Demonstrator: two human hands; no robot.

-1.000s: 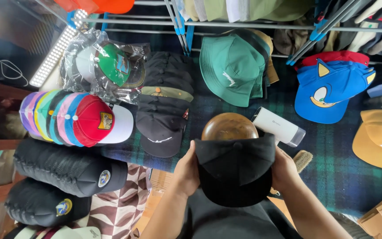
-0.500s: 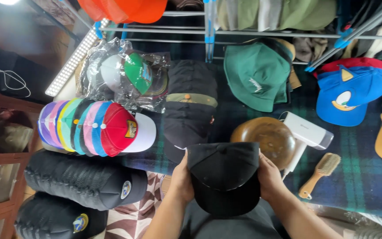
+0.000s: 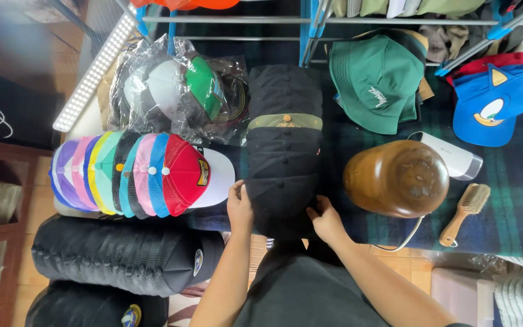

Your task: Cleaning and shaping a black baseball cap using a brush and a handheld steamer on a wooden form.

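Both hands were down on the black cap (image 3: pixel 281 203) at the near end of the row of dark caps (image 3: pixel 284 130), which ran away from the person across the plaid-covered counter (image 3: pixel 516 224). The left hand (image 3: pixel 240 209) had its grip closed on the cap's left edge, fingers curled over the brim side; the right hand (image 3: pixel 326 221) pinched the right edge, thumb on top. So the cap sat seated against the stack, held on both flanks.

Taking that dark row as the landmark: left of it lay a fanned stack of bright caps (image 3: pixel 143 175), red and white outermost. Beyond that, a plastic-wrapped bundle (image 3: pixel 177 91). Right of the row stood a rounded wooden hat block (image 3: pixel 398 178), with a small wooden brush (image 3: pixel 464 212) further right and a green cap (image 3: pixel 373 82) beyond.

To do this well, I judged the pressure should be even on both sides, the crown nested squarely in line with the caps ahead, the brim not creased, and the neighbouring bright stack not nudged.
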